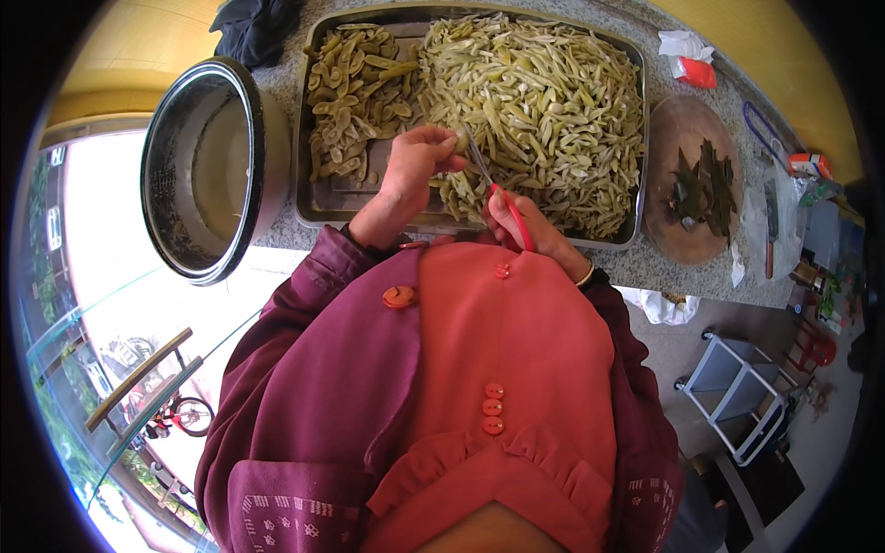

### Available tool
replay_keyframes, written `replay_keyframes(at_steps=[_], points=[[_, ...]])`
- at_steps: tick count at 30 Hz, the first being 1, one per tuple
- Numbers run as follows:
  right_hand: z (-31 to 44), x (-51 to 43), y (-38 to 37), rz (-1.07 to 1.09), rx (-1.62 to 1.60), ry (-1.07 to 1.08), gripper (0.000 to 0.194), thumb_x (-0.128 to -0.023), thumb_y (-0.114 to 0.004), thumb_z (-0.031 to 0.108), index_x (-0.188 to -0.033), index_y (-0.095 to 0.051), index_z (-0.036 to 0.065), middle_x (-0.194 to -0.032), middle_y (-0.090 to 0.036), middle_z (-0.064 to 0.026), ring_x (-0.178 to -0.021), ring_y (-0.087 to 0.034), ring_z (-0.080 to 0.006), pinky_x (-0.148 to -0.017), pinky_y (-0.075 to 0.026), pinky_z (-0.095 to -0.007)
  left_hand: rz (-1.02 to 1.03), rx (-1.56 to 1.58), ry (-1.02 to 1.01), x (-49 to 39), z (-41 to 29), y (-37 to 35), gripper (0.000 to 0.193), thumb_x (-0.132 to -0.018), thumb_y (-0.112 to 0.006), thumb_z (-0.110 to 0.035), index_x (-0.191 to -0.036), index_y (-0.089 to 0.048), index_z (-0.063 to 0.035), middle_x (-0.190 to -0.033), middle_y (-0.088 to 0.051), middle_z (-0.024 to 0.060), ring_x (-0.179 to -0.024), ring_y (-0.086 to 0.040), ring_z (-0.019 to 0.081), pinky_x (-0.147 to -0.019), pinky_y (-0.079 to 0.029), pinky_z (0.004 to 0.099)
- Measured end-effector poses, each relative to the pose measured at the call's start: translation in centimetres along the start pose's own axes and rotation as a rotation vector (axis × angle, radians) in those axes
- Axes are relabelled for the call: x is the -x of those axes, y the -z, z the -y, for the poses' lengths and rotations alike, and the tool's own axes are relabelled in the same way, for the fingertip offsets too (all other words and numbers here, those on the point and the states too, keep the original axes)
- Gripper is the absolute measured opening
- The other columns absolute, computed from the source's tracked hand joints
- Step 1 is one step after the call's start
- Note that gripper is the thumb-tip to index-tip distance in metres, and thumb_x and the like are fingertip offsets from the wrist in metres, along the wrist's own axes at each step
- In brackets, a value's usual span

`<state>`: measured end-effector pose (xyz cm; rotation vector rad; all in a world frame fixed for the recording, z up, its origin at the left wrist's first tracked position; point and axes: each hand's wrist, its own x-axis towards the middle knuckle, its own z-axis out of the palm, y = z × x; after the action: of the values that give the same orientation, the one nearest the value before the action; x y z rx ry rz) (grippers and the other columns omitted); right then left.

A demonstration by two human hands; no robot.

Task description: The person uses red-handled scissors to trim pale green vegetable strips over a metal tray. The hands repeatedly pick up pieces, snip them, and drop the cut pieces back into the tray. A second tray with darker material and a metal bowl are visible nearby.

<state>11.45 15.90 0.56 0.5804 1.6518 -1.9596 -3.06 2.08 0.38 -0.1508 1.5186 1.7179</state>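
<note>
My left hand pinches a small green pod between thumb and fingertips over the middle of a metal tray. In my right hand is a pair of scissors with red handles. Their blades point up and away from me, with the tips right beside the pinched pod; whether they touch it I cannot tell. A large heap of pale green cut pod pieces fills the right of the tray. On its left lie flat, whole-looking bean pods.
Left of the tray stands a large pot with a dark rim. To its right, a round board bears dark dried leaves. A knife lies on a plastic bag farther right. A dark cloth sits behind the pot.
</note>
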Motion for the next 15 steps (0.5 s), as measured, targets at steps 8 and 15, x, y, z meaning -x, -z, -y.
replay_keyframes(at_steps=[8,15], points=[[-0.04,-0.10,0.01,0.017,0.006,0.041,0.040,-0.092,-0.039,0.047,-0.084,-0.049,0.010,-0.072,-0.046,0.0021,-0.063,-0.042,-0.0062,-0.053,-0.035,-0.0203,0.016,0.105,0.050,-0.24,0.68,0.15,0.016,-0.084,-0.058,-0.006,-0.096,-0.056,0.0037,-0.080,-0.058,0.0053,-0.063,-0.059,0.0145,-0.063,-0.051,0.0260],[-0.24,-0.35,-0.33,-0.026,-0.053,0.067,0.038,-0.090,-0.047,0.046,-0.078,-0.045,0.010,-0.063,-0.038,0.0058,-0.051,-0.036,-0.0028,-0.045,-0.032,-0.0200,0.006,0.076,0.044,-0.08,0.52,-0.10,0.014,-0.082,-0.058,-0.004,-0.093,-0.056,0.0043,-0.079,-0.058,0.0061,-0.062,-0.059,0.0147,-0.060,-0.051,0.0267]])
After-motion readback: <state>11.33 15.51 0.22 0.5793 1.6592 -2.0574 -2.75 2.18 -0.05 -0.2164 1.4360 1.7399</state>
